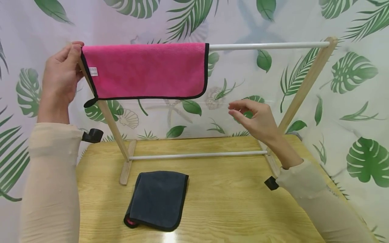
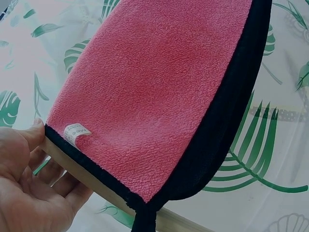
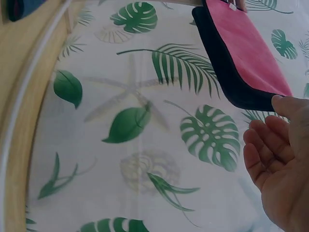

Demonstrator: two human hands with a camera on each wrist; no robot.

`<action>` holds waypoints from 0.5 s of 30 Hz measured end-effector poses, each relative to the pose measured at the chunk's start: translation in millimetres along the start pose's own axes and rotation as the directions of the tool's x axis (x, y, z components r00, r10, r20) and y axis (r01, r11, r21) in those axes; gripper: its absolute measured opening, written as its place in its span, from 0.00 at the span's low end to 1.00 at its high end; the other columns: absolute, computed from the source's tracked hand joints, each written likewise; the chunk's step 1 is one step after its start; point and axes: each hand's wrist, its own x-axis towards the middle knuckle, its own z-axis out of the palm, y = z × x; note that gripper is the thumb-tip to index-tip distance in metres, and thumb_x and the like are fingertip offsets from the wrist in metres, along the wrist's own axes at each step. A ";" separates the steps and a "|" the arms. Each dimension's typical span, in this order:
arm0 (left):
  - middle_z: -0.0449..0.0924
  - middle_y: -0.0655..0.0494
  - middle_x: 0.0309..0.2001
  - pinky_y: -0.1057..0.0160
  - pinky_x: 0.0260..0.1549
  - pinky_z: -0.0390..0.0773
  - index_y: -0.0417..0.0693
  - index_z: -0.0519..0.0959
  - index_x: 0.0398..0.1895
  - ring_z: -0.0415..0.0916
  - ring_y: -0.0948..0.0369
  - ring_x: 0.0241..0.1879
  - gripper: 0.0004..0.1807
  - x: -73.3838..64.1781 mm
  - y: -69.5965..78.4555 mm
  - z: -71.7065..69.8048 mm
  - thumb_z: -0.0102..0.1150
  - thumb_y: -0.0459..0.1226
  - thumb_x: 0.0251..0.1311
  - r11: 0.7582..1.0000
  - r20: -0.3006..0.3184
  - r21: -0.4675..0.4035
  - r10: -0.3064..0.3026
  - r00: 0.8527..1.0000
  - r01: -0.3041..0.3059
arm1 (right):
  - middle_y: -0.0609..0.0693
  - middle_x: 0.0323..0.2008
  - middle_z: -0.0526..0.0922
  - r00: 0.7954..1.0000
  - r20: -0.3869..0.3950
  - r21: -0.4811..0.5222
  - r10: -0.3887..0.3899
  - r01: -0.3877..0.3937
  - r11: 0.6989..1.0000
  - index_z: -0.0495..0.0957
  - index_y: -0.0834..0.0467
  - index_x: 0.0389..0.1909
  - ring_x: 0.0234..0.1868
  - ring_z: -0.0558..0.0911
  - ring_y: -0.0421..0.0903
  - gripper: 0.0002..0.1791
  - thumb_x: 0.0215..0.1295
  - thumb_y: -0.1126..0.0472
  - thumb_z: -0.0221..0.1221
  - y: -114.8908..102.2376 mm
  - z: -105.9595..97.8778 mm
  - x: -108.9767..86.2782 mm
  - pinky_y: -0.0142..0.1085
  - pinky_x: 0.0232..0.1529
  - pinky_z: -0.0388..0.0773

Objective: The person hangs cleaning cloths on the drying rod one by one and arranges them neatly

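A pink towel (image 1: 146,71) with black trim and a small white label (image 1: 93,71) hangs folded over the left part of a rack's white top bar (image 1: 267,46). Its dark reverse side (image 2: 217,145) shows in the left wrist view. My left hand (image 1: 62,72) grips the top of the rack's left wooden post (image 2: 87,176), thumb right at the towel's upper corner and fingers behind the post. To the right of the towel, my right hand (image 1: 255,118) is in the air with loosely bent fingers, holding nothing. Its thumb overlaps the towel's corner in the right wrist view.
A folded dark grey towel (image 1: 159,199) with black trim lies on the wooden table (image 1: 231,202) in front of the rack. The right wooden post (image 1: 307,84) and the lower white bar (image 1: 197,155) frame the space behind. A leaf-patterned curtain (image 1: 358,111) hangs at the back.
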 end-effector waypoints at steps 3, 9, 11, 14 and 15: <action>0.71 0.56 0.67 0.66 0.68 0.65 0.62 0.77 0.71 0.68 0.60 0.60 0.30 -0.4 0.2 1.0 0.62 0.53 0.65 1.000 -0.002 0.006 0.004 1.000 -0.004 | 0.54 0.41 0.90 0.999 0.007 0.015 0.041 -0.041 0.999 0.86 0.64 0.47 0.36 0.82 0.37 0.10 0.66 0.71 0.67 1.6 9.4 -8.1 0.26 0.37 0.75; 0.71 0.56 0.68 0.66 0.68 0.65 0.62 0.76 0.71 0.68 0.59 0.61 0.30 -0.8 0.2 1.8 0.62 0.53 0.65 1.000 -0.003 0.005 0.001 1.000 -0.001 | 0.54 0.41 0.90 0.996 0.031 0.061 0.079 -0.081 0.995 0.86 0.65 0.47 0.36 0.83 0.40 0.10 0.66 0.71 0.67 5.6 27.1 -23.8 0.27 0.35 0.75; 0.71 0.56 0.68 0.65 0.68 0.65 0.62 0.76 0.71 0.68 0.59 0.61 0.30 -0.6 -0.1 1.7 0.62 0.53 0.65 1.000 -0.004 0.006 -0.002 1.000 0.002 | 0.53 0.40 0.90 0.996 0.040 0.066 0.085 -0.088 0.994 0.87 0.64 0.47 0.35 0.83 0.41 0.09 0.66 0.71 0.68 6.8 32.9 -29.5 0.27 0.34 0.75; 0.71 0.56 0.68 0.65 0.69 0.65 0.63 0.76 0.71 0.68 0.59 0.62 0.31 -0.9 -0.1 1.3 0.62 0.53 0.64 1.000 -0.005 0.003 -0.003 1.000 0.003 | 0.52 0.38 0.89 0.994 0.051 0.072 0.097 -0.100 0.992 0.87 0.64 0.46 0.35 0.84 0.42 0.08 0.66 0.70 0.68 9.5 42.2 -38.5 0.26 0.34 0.76; 0.71 0.56 0.68 0.65 0.69 0.65 0.63 0.76 0.71 0.68 0.59 0.62 0.31 -0.7 -0.1 1.4 0.62 0.53 0.64 1.000 -0.005 0.004 -0.002 1.000 0.002 | 0.52 0.38 0.89 0.994 0.054 0.077 0.099 -0.103 0.992 0.87 0.64 0.45 0.35 0.84 0.42 0.08 0.66 0.70 0.68 10.4 45.4 -41.5 0.26 0.35 0.76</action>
